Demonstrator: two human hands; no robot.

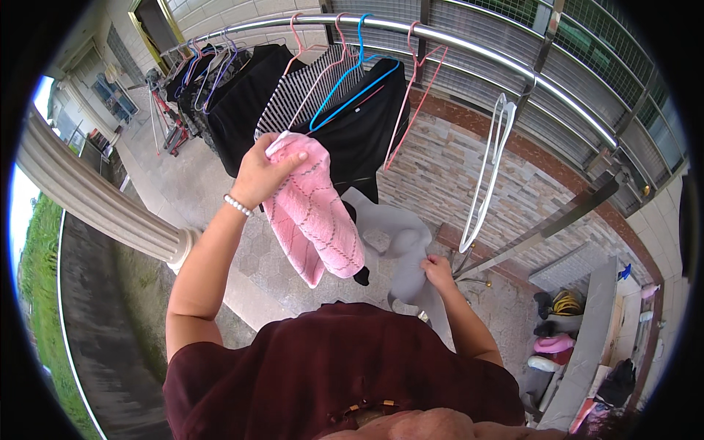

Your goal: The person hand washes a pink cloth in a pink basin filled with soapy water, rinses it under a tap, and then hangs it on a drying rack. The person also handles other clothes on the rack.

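Note:
My left hand (264, 168) grips a pink towel (324, 214) with dark checked lines by its top, and the cloth hangs down folded. On that wrist is a bracelet of white beads (238, 205). Lower and to the right, my right hand (438, 271) pinches a thin grey garment (410, 242), which droops in loose folds. Part of the grey garment lies behind the towel, and a small black piece of cloth (361, 276) shows below the towel. Just beyond my left hand hang a blue hanger (335, 102) and a black garment (366, 137).
A metal clothes rail (456, 39) crosses the top, bearing several hangers and dark clothes (247, 93). A pink hanger (404, 121) and white hangers (487, 170) hang to the right. A slanting metal leg (542, 228) stands by the stone-faced wall (434, 165). Bottles (553, 344) sit beside a ledge (588, 330).

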